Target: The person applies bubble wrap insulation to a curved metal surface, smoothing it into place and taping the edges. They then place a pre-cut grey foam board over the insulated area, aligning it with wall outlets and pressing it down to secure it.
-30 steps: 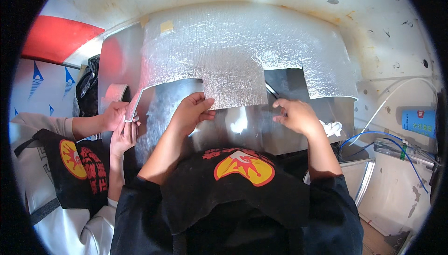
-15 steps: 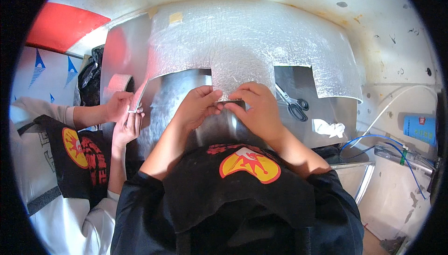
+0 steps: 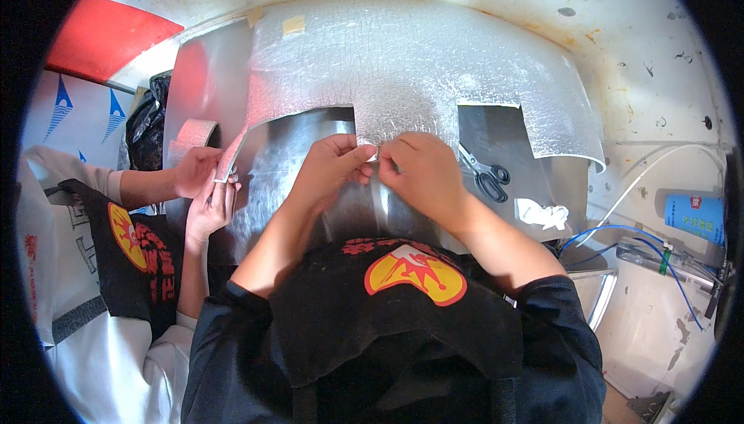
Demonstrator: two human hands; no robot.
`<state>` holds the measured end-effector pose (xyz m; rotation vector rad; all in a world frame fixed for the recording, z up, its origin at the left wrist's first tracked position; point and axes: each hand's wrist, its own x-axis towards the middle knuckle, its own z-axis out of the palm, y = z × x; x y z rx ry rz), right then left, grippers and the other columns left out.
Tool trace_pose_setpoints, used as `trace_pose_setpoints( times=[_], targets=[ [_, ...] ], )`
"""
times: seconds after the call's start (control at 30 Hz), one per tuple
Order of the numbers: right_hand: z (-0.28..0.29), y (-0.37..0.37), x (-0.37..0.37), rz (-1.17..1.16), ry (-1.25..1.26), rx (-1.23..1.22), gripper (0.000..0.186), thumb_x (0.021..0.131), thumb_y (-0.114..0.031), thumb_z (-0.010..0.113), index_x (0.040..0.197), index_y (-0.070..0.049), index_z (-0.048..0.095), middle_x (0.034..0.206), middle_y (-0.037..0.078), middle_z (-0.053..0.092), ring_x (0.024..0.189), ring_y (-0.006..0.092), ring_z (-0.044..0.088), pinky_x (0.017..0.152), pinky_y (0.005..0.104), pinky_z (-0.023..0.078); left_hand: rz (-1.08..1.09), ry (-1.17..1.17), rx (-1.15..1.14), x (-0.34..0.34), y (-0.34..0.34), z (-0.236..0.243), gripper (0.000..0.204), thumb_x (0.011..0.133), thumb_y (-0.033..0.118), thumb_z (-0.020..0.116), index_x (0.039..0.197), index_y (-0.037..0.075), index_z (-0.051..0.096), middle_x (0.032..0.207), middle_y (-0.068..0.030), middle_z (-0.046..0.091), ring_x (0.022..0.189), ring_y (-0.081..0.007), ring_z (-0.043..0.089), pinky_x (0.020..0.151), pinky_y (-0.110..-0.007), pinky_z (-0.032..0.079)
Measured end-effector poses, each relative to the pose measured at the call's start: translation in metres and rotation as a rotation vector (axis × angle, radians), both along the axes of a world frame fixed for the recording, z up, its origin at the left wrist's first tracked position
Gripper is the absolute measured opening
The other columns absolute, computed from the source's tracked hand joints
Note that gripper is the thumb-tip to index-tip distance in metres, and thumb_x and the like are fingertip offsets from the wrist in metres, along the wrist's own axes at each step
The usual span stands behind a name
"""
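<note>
A silvery foil insulation sheet with cut-out notches spreads over a shiny metal table. Its middle tab hangs down toward me between two notches. At the tab's lower left corner, my left hand pinches the edge between thumb and fingers. Just beside it, my right hand is closed at the same edge, its fingers curled and knuckles up. Those fingers cover most of the tab's lower edge. Black-handled scissors lie on the metal, right of my right hand.
On the left, a co-worker's hands hold the sheet's left edge by a roll of foil tape. A crumpled white tissue rests at the right. Beyond it are a blue hose, a clear bottle and a blue container.
My right hand has turned and curled its fingers in at the tab's edge, hiding the dark gap seen below it before. My left hand keeps its pinch. The co-worker's hands stay at the left edge.
</note>
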<state>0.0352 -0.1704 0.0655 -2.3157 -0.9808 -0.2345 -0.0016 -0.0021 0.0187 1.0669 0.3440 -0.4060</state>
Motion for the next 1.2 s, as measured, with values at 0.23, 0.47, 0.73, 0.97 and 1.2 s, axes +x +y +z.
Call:
trace_pose_setpoints(
  times=[0.23, 0.47, 0.73, 0.97, 1.2],
  targets=[
    [-0.003, -0.003, 0.005, 0.075, 0.189, 0.040, 0.010, 0.066, -0.012, 0.062, 0.068, -0.007, 0.053, 0.063, 0.010, 0.054, 0.061, 0.0309, 0.055, 0.056, 0.0410, 0.044, 0.023, 0.023, -0.086, -0.002, -0.004, 0.011, 0.012, 0.082, 0.011, 0.063, 0.088, 0.001, 0.060, 0.076, -0.0046, 0.061, 0.063, -0.0107, 0.058, 0.056, -0.022, 0.048],
    [-0.002, -0.007, 0.008, 0.031, 0.522, 0.063, 0.010, 0.066, -0.011, 0.061, 0.068, -0.004, 0.054, 0.064, 0.011, 0.056, 0.061, 0.0273, 0.056, 0.055, 0.0367, 0.045, -0.009, -0.001, -0.038, 0.000, -0.003, 0.008, 0.011, 0.083, 0.009, 0.061, 0.089, 0.000, 0.059, 0.075, -0.0049, 0.061, 0.062, -0.0109, 0.057, 0.058, -0.022, 0.047],
    [0.002, -0.017, 0.016, -0.039, 0.736, 0.178, 0.008, 0.071, -0.011, 0.061, 0.073, -0.003, 0.059, 0.064, 0.009, 0.057, 0.057, 0.0174, 0.055, 0.054, 0.0295, 0.044, 0.000, 0.041, -0.037, -0.001, -0.002, 0.009, 0.012, 0.083, 0.010, 0.061, 0.090, 0.000, 0.059, 0.078, -0.0055, 0.061, 0.065, -0.0117, 0.058, 0.060, -0.023, 0.048],
    [0.010, -0.008, 0.005, 0.020, 0.413, 0.024, 0.011, 0.075, -0.017, 0.061, 0.076, -0.006, 0.063, 0.069, 0.010, 0.060, 0.063, 0.0248, 0.058, 0.057, 0.0348, 0.046, 0.039, 0.031, -0.082, -0.005, -0.004, 0.008, 0.013, 0.083, 0.010, 0.062, 0.089, 0.000, 0.059, 0.080, -0.0066, 0.062, 0.069, -0.0131, 0.060, 0.063, -0.024, 0.051],
    [0.000, 0.001, -0.002, -0.038, 0.200, -0.064, 0.006, 0.071, -0.013, 0.060, 0.072, -0.008, 0.064, 0.066, 0.009, 0.059, 0.063, 0.0278, 0.058, 0.056, 0.0372, 0.047, 0.079, -0.016, 0.076, -0.006, -0.011, 0.015, 0.012, 0.083, 0.011, 0.062, 0.086, -0.001, 0.059, 0.076, -0.0067, 0.062, 0.064, -0.0115, 0.059, 0.060, -0.023, 0.050]
  ],
)
